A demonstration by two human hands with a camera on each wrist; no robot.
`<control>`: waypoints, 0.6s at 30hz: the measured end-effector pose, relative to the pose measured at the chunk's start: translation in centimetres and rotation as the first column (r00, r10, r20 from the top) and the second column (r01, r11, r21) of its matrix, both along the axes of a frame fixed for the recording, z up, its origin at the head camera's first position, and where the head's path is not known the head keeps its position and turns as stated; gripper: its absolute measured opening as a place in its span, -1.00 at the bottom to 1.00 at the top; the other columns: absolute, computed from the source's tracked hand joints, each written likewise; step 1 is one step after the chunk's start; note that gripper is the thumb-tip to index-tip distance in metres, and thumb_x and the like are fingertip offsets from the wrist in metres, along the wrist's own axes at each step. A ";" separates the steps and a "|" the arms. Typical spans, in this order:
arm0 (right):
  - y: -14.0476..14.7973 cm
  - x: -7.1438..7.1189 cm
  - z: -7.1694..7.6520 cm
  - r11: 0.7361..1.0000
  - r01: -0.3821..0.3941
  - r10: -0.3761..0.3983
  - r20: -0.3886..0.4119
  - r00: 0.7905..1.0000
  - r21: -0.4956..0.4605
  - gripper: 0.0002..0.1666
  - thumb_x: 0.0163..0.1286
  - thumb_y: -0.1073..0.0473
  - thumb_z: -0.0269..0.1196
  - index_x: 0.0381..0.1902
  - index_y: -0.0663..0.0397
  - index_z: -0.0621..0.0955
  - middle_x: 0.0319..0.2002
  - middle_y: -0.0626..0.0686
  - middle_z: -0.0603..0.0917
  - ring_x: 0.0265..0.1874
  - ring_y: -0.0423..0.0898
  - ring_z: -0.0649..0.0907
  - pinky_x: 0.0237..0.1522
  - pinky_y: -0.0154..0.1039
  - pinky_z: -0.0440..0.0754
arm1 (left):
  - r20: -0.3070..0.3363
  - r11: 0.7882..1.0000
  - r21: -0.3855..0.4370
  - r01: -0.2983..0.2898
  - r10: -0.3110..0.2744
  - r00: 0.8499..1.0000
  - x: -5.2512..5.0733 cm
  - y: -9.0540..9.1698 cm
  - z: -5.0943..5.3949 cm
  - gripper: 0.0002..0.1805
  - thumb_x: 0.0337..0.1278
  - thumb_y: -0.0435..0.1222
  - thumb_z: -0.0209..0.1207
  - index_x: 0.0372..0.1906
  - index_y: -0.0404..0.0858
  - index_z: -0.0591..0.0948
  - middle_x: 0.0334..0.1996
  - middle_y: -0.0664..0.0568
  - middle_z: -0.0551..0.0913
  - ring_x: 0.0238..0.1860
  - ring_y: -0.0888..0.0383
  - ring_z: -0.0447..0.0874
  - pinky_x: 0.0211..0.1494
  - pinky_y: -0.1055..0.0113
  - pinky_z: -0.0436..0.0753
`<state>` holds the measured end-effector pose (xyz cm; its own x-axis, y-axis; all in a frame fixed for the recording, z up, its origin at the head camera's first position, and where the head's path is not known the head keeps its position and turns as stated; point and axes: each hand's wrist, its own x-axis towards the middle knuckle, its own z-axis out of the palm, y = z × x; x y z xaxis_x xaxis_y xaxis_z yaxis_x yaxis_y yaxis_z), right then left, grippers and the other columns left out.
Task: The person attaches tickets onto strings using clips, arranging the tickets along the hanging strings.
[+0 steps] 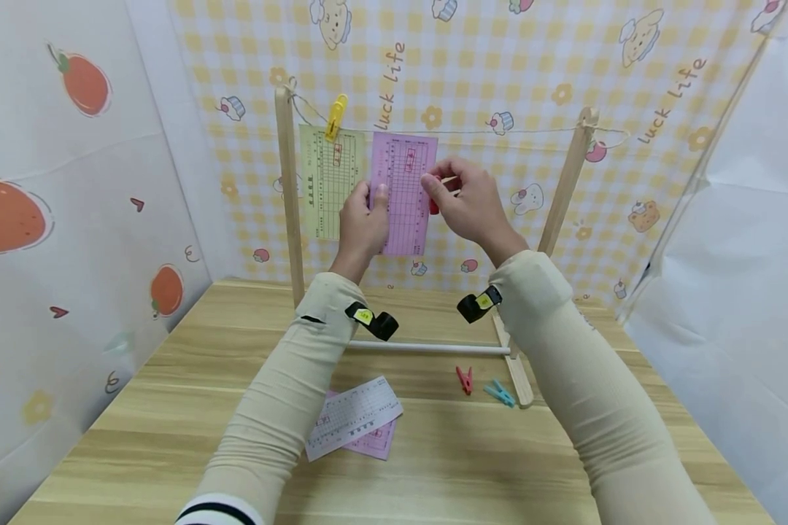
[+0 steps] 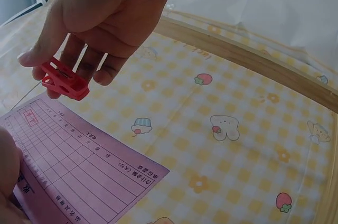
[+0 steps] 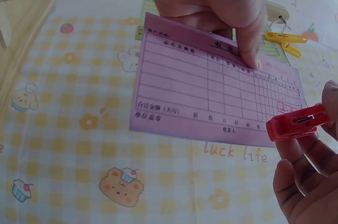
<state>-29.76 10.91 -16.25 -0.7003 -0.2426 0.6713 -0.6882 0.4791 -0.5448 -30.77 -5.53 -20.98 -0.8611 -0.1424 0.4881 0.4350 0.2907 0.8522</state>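
My left hand (image 1: pixel 364 224) pinches a pink printed slip (image 1: pixel 408 197) by its left edge, thumb in front. The slip stands upright, its top about level with a thin string (image 1: pixel 486 132). At its right side my right hand (image 1: pixel 468 200) holds a red clothespin (image 3: pixel 297 122) between thumb and fingers. In the right wrist view the clothespin is close to the slip's end; I cannot tell whether they touch. A yellow clothespin (image 1: pixel 335 118) fastens a pale green slip (image 1: pixel 328 182) to the string on the left; my left hand partly overlaps that slip.
Wooden posts (image 1: pixel 287 182) hold the string, with a white rod (image 1: pixel 427 348) low between them. On the table (image 1: pixel 236 350) lie a white slip (image 1: pixel 357 414) over a pink slip (image 1: pixel 377 443), a small red clothespin (image 1: pixel 465 380) and a blue clothespin (image 1: pixel 500 394).
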 end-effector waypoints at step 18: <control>-1.4 -0.6 2.5 0.996 0.001 0.002 0.035 0.999 -0.086 -0.64 0.42 0.13 0.22 0.09 0.17 0.48 -0.10 0.08 0.64 -0.20 -0.11 0.65 -0.16 -0.27 0.58 | -0.015 1.000 0.028 0.010 -0.009 1.000 0.2 0.1 0.5 -0.67 0.51 -0.11 -0.11 0.02 -0.26 0.49 -0.25 -0.07 0.61 -0.31 0.08 0.57 -0.27 0.26 0.56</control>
